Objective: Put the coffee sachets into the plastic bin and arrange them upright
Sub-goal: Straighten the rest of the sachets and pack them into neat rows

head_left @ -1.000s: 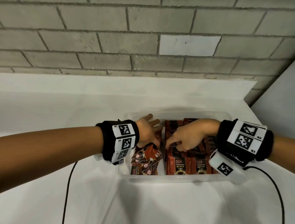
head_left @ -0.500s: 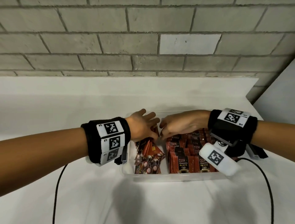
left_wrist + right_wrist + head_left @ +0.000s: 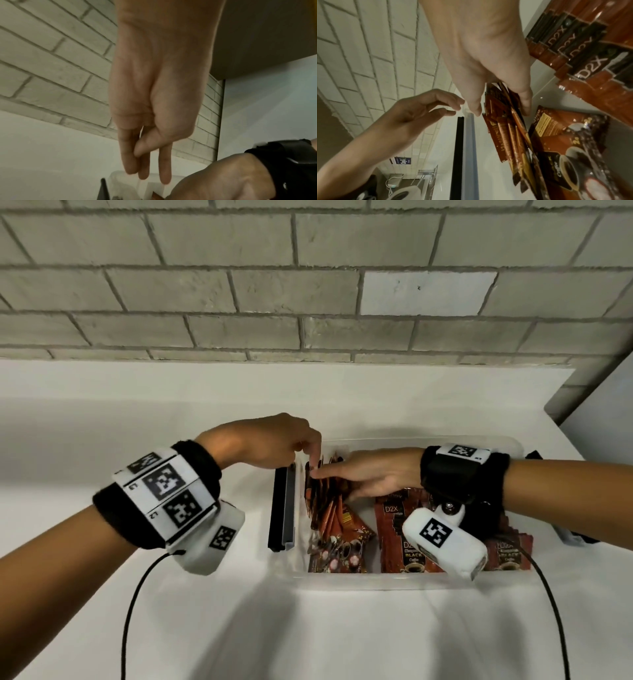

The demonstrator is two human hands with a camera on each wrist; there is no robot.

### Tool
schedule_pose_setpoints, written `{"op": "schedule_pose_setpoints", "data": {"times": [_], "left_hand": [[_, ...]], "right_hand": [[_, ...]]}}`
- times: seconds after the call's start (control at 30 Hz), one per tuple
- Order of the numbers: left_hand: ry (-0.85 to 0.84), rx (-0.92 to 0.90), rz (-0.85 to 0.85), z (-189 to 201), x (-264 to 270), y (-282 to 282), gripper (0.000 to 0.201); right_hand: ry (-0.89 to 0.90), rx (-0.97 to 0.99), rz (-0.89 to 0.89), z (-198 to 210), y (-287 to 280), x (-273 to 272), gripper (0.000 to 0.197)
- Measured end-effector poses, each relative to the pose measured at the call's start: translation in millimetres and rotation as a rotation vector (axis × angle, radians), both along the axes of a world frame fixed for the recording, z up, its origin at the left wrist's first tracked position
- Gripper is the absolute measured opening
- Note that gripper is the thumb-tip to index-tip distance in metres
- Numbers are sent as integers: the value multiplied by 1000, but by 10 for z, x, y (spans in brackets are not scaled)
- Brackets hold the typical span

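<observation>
A clear plastic bin [image 3: 376, 581] sits on the white counter and holds coffee sachets. Red D2X sachets [image 3: 394, 529] [image 3: 583, 44] stand in overlapping rows on its right side. A looser bunch of brown sachets [image 3: 325, 508] [image 3: 505, 128] leans in the left column. My right hand [image 3: 329, 477] [image 3: 501, 108] reaches left across the bin and pinches the far end of that bunch between thumb and fingers. My left hand [image 3: 310, 455] [image 3: 149, 169] [image 3: 452, 106] hovers at the bin's far left corner, fingers pointing down and holding nothing.
A black latch [image 3: 279, 508] [image 3: 457, 155] runs along the bin's left wall. A brick wall rises behind the counter and a white wall stands at the right. Black cables trail from both wrists over the counter [image 3: 137, 611]. A dark object [image 3: 534, 455] lies behind the bin's right end.
Both hands shifted toward the bin's far left corner. The right hand left the D2X rows and took hold of the left bunch. The left hand turned its fingers downward.
</observation>
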State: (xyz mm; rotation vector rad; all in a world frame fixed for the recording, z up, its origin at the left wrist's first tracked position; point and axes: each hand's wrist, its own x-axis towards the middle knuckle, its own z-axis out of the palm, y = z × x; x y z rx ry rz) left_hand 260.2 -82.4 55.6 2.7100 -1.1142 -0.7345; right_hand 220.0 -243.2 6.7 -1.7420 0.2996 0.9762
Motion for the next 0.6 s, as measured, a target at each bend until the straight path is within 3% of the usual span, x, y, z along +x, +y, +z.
{"op": "schedule_pose_setpoints", "data": {"times": [0.07,0.2,0.47,0.6], "left_hand": [[14,-92,56,-41,-36,39,53],[14,-195,131,-118,-88,57,53],[-10,-231,191,-128,-159,75,51],[-25,-250,237,-95,-181,74,48]], "right_hand": [[7,-68,15,-41,74,4,44],[9,-129,-30,-84,167,48,36],[-1,-108,-83,-5,40,6,49],[-42,-66,-111,79,-20,-51,40]]}}
